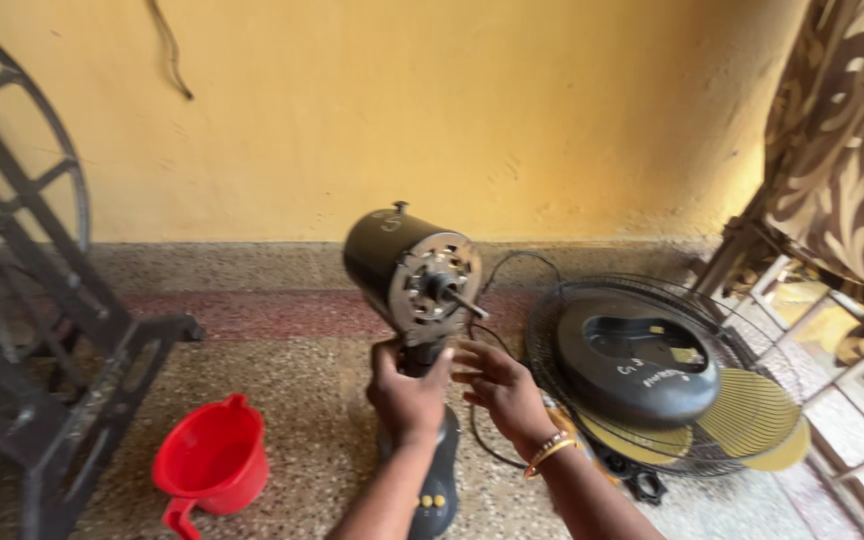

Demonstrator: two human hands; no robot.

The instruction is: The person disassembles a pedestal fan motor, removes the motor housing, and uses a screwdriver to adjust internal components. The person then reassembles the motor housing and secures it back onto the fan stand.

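A black fan motor head (407, 265) with a bare metal shaft pointing right stands on its neck above a dark control stand (436, 490) with small yellow buttons. My left hand (407, 395) is wrapped around the neck just under the motor. Beside it, my right hand (497, 385) hovers with fingers spread, close to the neck but not gripping it; a bracelet sits on that wrist. A black cord (487, 330) loops behind the motor.
A round wire fan guard (562, 310) lies on the floor at right, with a black round base (637, 370) and yellow fan blades (752, 410) on it. A red plastic jug (210, 462) sits lower left. A black metal frame (62, 360) stands at left, a patterned curtain (842, 140) at right.
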